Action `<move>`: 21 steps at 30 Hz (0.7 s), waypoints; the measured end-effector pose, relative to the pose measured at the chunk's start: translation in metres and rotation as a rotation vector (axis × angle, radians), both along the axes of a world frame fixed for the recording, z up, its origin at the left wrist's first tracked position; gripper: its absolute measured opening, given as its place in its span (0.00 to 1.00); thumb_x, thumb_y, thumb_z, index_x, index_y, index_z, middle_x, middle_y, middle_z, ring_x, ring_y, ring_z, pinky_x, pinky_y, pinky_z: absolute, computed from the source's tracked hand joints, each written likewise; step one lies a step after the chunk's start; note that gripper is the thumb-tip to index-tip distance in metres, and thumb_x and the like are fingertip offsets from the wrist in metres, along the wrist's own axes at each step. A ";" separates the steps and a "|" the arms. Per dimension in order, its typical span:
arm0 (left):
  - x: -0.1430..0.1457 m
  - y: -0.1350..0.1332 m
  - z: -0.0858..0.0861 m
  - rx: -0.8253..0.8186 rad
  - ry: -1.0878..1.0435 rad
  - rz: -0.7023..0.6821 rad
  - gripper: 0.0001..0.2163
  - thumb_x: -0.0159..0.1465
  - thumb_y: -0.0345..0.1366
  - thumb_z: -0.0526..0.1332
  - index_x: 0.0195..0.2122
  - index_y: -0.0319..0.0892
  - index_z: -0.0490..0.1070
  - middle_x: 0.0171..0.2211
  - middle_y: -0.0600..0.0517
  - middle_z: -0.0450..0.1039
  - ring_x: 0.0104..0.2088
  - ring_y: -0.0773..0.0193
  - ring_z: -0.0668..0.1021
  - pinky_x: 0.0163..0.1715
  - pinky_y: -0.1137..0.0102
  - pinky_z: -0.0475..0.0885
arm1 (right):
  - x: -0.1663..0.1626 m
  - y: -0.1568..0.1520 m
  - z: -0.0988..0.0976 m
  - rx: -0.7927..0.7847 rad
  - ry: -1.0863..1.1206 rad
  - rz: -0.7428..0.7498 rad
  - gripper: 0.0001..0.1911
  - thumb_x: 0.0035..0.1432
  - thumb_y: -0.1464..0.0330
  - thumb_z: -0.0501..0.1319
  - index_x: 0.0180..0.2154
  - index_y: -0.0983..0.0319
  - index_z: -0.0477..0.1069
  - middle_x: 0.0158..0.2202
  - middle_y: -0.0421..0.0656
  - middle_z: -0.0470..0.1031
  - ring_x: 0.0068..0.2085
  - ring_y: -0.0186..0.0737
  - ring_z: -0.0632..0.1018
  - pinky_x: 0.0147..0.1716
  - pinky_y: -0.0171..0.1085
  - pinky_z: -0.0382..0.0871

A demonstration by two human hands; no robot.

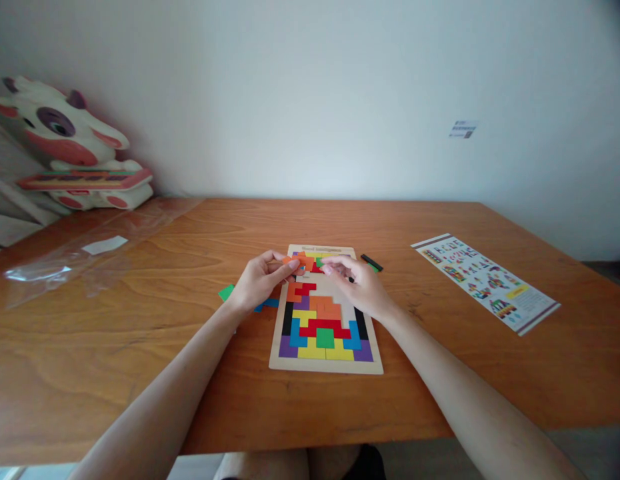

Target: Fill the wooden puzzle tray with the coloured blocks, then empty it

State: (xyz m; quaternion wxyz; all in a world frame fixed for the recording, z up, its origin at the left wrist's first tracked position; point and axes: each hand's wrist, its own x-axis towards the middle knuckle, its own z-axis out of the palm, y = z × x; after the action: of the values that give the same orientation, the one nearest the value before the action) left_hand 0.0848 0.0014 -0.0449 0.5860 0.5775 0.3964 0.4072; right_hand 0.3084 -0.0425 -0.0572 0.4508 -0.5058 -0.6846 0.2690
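A wooden puzzle board [277, 353] lies in front of me, its lower part filled with coloured block pieces and a bare patch showing in its middle. Over the board's upper left, my left hand [263, 279] pinches an orange puzzle piece [292, 263] between thumb and fingers. My right hand [357, 280] is over the upper right with thumb and fingertips drawn together. Right at those fingertips shows a green piece [319, 263]; whether it is held or lies on the board is unclear. My hands cover parts of the upper rows.
Left of the board lie a loose green piece [227, 292] and a blue piece [268, 304]. A black piece [372, 261] rests to its right. Farther right is a printed sheet [485, 283]. Clear plastic wrapping [80, 267] and a cow-shaped toy keyboard [85, 150] are at left.
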 end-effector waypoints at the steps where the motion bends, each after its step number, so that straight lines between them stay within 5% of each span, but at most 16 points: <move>1: 0.001 -0.001 0.000 -0.002 -0.002 -0.024 0.21 0.53 0.51 0.73 0.33 0.40 0.68 0.32 0.48 0.82 0.32 0.62 0.82 0.33 0.68 0.76 | -0.003 -0.001 0.000 -0.027 0.036 0.031 0.14 0.64 0.59 0.60 0.47 0.59 0.75 0.43 0.47 0.81 0.44 0.42 0.81 0.43 0.42 0.76; 10: 0.004 -0.002 -0.003 0.020 0.037 -0.085 0.22 0.52 0.54 0.72 0.33 0.40 0.69 0.30 0.48 0.82 0.26 0.65 0.80 0.28 0.71 0.74 | -0.003 0.002 0.002 -0.143 0.249 0.067 0.14 0.59 0.57 0.65 0.40 0.61 0.77 0.37 0.47 0.81 0.39 0.43 0.82 0.43 0.46 0.79; 17: -0.001 0.007 -0.010 0.063 0.034 0.080 0.22 0.58 0.56 0.66 0.36 0.41 0.66 0.32 0.48 0.82 0.27 0.65 0.80 0.29 0.72 0.73 | 0.012 0.007 0.001 -0.266 0.299 0.034 0.29 0.61 0.68 0.62 0.63 0.56 0.63 0.41 0.44 0.77 0.37 0.38 0.82 0.42 0.42 0.80; 21: 0.000 0.003 -0.008 0.090 0.131 0.028 0.22 0.58 0.57 0.66 0.35 0.41 0.66 0.32 0.47 0.82 0.29 0.65 0.80 0.30 0.72 0.74 | 0.010 0.006 0.003 -0.368 0.256 0.047 0.19 0.61 0.70 0.61 0.54 0.57 0.73 0.38 0.43 0.76 0.37 0.36 0.82 0.43 0.40 0.78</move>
State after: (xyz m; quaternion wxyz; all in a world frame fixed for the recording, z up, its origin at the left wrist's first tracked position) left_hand 0.0848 0.0048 -0.0526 0.5266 0.6229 0.4233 0.3944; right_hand 0.3188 -0.0369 -0.0540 0.4278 -0.5251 -0.5727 0.4619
